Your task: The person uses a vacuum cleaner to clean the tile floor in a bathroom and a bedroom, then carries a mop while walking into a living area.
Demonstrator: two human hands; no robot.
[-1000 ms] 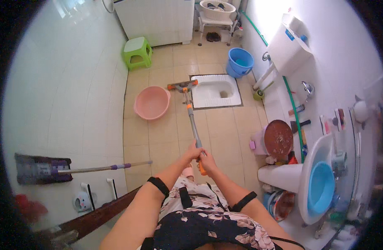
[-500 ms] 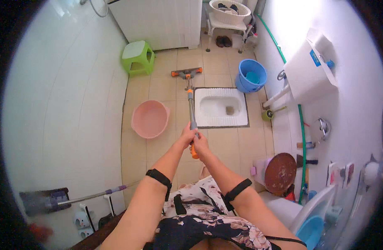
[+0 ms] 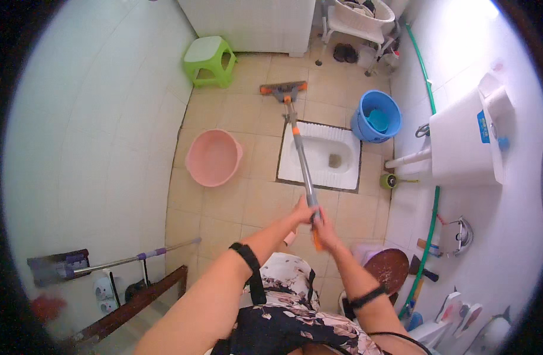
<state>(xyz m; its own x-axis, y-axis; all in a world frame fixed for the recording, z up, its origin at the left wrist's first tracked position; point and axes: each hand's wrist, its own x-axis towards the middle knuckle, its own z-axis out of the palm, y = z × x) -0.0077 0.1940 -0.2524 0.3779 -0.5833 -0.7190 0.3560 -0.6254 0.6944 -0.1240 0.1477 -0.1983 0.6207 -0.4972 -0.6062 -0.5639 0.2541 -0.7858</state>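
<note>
In both of my hands is a flat-headed mop with a grey and orange handle [image 3: 304, 160]. My left hand [image 3: 307, 210] is wrapped round the grey grip. Just below it, my right hand [image 3: 326, 232] closes round the orange end. The handle slants up and left, passing over the left part of the white squat toilet [image 3: 313, 168]. Its wide grey and orange mop head [image 3: 283, 90] rests on the tiled floor beyond the toilet's far left corner, in front of a white cabinet-like unit [image 3: 248, 26].
A pink basin [image 3: 214, 158] stands left of the toilet, a green stool [image 3: 210, 61] farther back. To the right are a blue bucket [image 3: 376, 116] and a toilet brush holder [image 3: 388, 181]. A second mop [image 3: 112, 263] leans at the left; a brown-lidded bin [image 3: 386, 269] sits near my right arm.
My hands and the handle's lower end have swung right, so the handle now crosses the toilet. The mop head has slid slightly farther away. My view has shifted too.
</note>
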